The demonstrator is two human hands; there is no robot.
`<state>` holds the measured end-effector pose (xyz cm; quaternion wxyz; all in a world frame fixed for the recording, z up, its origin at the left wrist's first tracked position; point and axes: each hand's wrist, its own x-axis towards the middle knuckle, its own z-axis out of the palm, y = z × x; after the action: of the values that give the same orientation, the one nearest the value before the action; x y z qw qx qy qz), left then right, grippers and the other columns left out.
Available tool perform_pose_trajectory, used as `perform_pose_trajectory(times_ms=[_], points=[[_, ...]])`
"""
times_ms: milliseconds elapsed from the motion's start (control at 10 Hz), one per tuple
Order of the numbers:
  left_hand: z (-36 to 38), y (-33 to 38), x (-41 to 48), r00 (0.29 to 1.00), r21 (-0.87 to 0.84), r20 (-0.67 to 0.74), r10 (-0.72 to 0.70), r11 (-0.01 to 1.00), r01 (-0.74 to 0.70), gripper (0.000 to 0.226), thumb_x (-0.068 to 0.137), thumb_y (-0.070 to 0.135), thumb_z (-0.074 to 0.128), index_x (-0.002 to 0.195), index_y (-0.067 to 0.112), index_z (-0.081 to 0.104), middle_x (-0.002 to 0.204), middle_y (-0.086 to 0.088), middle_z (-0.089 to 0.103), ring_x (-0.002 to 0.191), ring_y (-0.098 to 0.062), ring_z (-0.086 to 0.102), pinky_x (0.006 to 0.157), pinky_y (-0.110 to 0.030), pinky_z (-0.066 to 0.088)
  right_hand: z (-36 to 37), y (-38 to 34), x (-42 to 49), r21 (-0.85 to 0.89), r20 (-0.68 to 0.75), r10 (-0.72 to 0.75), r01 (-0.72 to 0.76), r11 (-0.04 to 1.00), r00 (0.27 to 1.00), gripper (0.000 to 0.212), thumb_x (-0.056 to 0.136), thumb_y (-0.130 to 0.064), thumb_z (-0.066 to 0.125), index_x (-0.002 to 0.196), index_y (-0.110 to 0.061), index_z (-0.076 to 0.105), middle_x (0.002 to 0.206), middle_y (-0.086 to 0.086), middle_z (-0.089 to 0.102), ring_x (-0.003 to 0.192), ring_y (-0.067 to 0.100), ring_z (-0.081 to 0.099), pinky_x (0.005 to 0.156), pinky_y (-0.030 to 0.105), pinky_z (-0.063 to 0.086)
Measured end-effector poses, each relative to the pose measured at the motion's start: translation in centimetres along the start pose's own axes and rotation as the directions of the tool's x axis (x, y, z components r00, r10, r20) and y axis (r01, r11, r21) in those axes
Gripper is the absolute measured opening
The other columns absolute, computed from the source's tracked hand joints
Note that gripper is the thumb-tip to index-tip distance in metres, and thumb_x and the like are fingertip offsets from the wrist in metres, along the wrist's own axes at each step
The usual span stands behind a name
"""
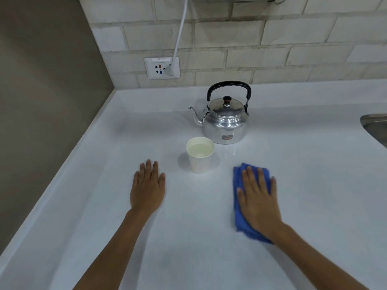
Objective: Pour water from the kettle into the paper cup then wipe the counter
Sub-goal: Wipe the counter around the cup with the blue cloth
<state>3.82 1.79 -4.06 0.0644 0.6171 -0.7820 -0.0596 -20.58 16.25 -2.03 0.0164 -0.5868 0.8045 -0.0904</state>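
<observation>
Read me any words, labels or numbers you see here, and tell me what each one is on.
Small label strip at the top of the wall socket: some characters are there, too blurred to read.
Sticker low on the kettle: coloured print, too small and blurred to read.
Paper cup, blue cloth and counter: no text visible.
</observation>
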Motion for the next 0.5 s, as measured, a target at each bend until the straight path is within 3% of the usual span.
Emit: perform_pose_trajectory(times_ms=[100,200,300,500], points=[[0.1,0.3,0.0,1.0,-0.003,-0.007,-0.008,1.0,0.008,0.054,0.098,0.034,0.013,0.146,0.013,0.0,0.158,-0.008,0.0,0.145,-0.023,-0.002,0.118,-0.036,0.002,0.9,1.5,4.5,-0.033,0.022,0.146,-0.145,0.989,0.989,0.06,0.093,-0.036,0.011,0.146,-0.007,0.013,0.156,0.01,0.018,0.143,0.033,0.013,0.114,0.059,0.012],[0.2,0.4,0.0,1.0,0.003,-0.01,-0.008,1.0,0.008,0.054,0.097,0.035,0.012,0.146,0.014,0.0,0.158,-0.008,0.0,0.145,-0.023,-0.003,0.118,-0.036,0.001,1.5,-0.2,8.0,-0.035,0.045,0.075,-0.073,0.997,0.996,0.056,0.098,-0.031,0.02,0.147,-0.01,0.005,0.159,0.007,0.007,0.145,0.032,0.003,0.116,0.055,0.005],[0.3,0.2,0.1,1.0,0.007,-0.015,-0.005,1.0,0.005,0.054,0.097,0.035,0.013,0.146,0.013,0.001,0.158,-0.008,0.0,0.145,-0.023,-0.002,0.118,-0.036,0.002,1.6,-1.2,8.8,-0.043,0.089,-0.124,0.128,0.991,0.988,0.055,0.098,-0.029,0.02,0.147,-0.014,-0.001,0.159,0.002,-0.001,0.145,0.027,-0.003,0.117,0.05,0.0],[0.3,0.2,0.1,1.0,0.006,-0.028,0.0,1.0,0.0,0.054,0.097,0.035,0.014,0.146,0.013,0.002,0.158,-0.008,0.001,0.145,-0.023,-0.001,0.119,-0.036,0.003,0.8,1.8,7.9,0.011,0.164,-0.495,0.5,0.866,0.853,0.052,0.1,-0.027,0.022,0.147,-0.021,0.001,0.158,-0.007,-0.001,0.145,0.014,-0.006,0.119,0.036,-0.005]])
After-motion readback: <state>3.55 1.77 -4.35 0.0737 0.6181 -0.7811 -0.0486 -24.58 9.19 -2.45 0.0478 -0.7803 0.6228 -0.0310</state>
